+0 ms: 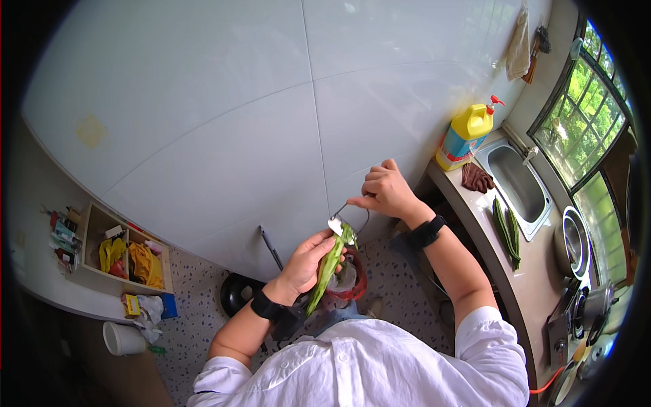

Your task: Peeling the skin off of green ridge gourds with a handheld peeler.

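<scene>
My left hand is wrapped around a long green ridged gourd, its lower end pointing down towards me. Pale streaks along the gourd show where its skin is off. In my right hand is a metal-framed peeler, whose head sits at the gourd's upper end beside hanging green peel. Part of the peeler's frame is hidden by my fingers. Below the gourd stands a red bin with a plastic liner, partly covered by my left hand and the gourd.
To the right, a counter carries two more ridged gourds, a brown glove, a yellow pump jug and metal bowls. A steel sink is set into it. A wooden drawer unit stands left; a black dustpan lies nearby.
</scene>
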{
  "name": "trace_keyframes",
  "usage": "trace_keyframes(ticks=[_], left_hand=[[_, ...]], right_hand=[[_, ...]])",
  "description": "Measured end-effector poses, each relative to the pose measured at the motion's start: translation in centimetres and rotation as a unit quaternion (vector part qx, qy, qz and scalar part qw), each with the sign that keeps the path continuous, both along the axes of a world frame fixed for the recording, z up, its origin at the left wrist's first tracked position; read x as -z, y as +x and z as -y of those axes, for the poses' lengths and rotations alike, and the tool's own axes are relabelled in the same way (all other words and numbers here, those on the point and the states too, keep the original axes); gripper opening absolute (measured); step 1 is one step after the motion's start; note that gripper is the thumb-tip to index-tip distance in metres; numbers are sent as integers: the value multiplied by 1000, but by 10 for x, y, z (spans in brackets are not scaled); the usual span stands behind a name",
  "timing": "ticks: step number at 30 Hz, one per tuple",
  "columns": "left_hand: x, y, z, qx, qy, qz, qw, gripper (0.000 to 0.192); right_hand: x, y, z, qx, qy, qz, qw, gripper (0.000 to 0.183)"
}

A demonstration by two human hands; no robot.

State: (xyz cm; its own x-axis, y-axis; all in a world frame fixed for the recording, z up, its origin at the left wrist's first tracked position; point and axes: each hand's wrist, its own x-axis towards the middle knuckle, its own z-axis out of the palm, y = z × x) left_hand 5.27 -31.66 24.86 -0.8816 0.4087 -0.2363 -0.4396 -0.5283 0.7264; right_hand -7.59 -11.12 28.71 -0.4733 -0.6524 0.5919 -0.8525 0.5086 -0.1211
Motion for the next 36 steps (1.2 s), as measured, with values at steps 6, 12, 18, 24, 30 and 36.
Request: trace_keyframes(ticks=[6, 12, 18, 24, 30, 36], left_hand=[[0, -4, 4, 0, 35, -1, 999, 35], [-5, -6, 0, -39, 68, -1, 997, 37], [-5, -6, -3, -56, 79, 10, 995, 38], [-9, 0, 1, -42, 56, -9, 998, 35], [-5, 0, 5, -46, 37, 12, 998, 30], [3, -5, 13, -80, 5, 32, 996, 29]], right_hand=[[3, 4, -2, 23, -20, 13, 999, 39], [10, 16, 5, 9, -30, 15, 999, 44], [0, 25, 16, -42, -29, -13, 999, 41], [5, 15, 12, -17, -39, -17, 999, 42], [2, 14, 3, 21, -13, -7, 1000, 38], [12, 24, 1, 94, -29, 6, 995, 38]])
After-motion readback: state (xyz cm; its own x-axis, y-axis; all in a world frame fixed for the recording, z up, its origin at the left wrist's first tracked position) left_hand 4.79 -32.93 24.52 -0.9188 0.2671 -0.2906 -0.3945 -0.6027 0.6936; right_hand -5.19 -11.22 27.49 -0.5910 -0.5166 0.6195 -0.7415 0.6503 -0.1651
